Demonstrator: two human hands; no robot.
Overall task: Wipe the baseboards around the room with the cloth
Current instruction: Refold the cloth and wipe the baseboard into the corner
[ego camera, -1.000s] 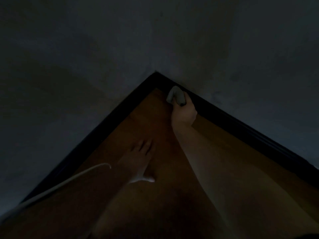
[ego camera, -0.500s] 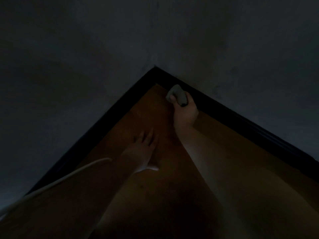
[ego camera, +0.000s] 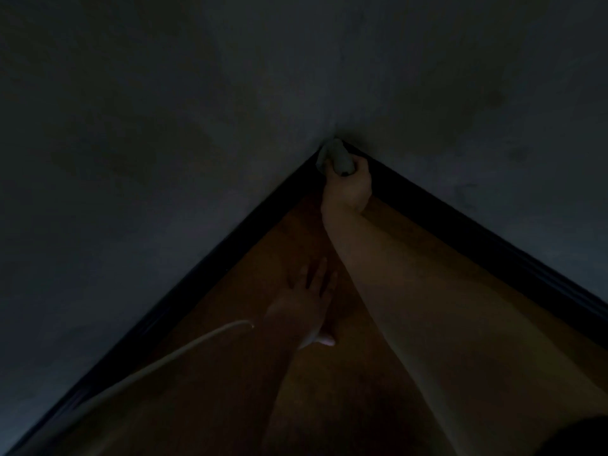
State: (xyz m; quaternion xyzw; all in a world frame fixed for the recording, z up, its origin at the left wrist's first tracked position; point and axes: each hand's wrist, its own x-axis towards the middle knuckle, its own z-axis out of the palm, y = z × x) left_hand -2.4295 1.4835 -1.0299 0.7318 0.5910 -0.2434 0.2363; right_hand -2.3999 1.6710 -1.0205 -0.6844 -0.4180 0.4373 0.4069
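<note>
— Right, item one: the right hand (ego camera: pixel 347 187)?
— Fingers curled around a wadded pale cloth (ego camera: pixel 335 156), gripping it. The cloth sits pushed into the very corner where the two dark baseboards (ego camera: pixel 460 232) meet, touching them at the apex. Thumb position: cannot tell in this dim light.
— Item two: the left hand (ego camera: pixel 304 304)?
— Laid flat on the wooden floor (ego camera: pixel 411 218), palm down, fingers straight and slightly spread, pointing toward the corner. It holds nothing. The thumb sticks out sideways nearer the camera, catching a little light.
— Relation between the two?
— Left hand is well behind the right, just beside the right forearm, not touching the cloth.
— Item three: surroundings?
— Two grey walls (ego camera: pixel 164 143) converging above the baseboards. One pale cable (ego camera: pixel 164 360) runs along the floor from the lower left, its end lying near the left wrist; contact with the arm cannot be judged.
— Lighting?
— Very dim; fine detail is lost.
</note>
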